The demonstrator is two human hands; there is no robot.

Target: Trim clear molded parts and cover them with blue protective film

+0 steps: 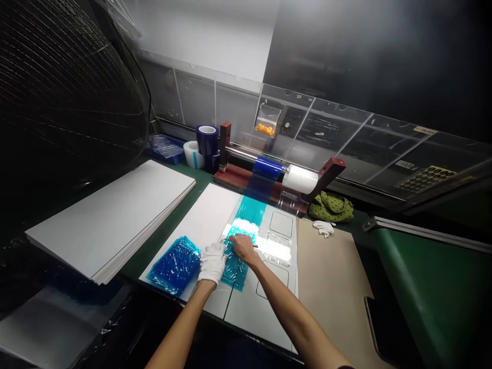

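Note:
A strip of blue clear film (251, 209) runs from a blue roll (269, 168) down over a white board (209, 207) with black outlines. My right hand (244, 247), bare, is closed around a thin dark pen-like tool, its tip pointing left over the film; its exact kind is too small to make out. Close on its left, my left hand (212, 264), in a white glove, rests at the film's left edge with the fingers held together; whether they pinch anything is hidden. Left of the glove lies a pile of cut blue film pieces (175, 266).
A white film roll (302, 179) shares the dark red stand (240, 179). Tape rolls (206, 139) stand at its left. A stack of white sheets (115, 215) lies left, near a large fan (73, 87). On the right are brown board (326, 261), a green pouch (331, 207) and a phone (388, 328).

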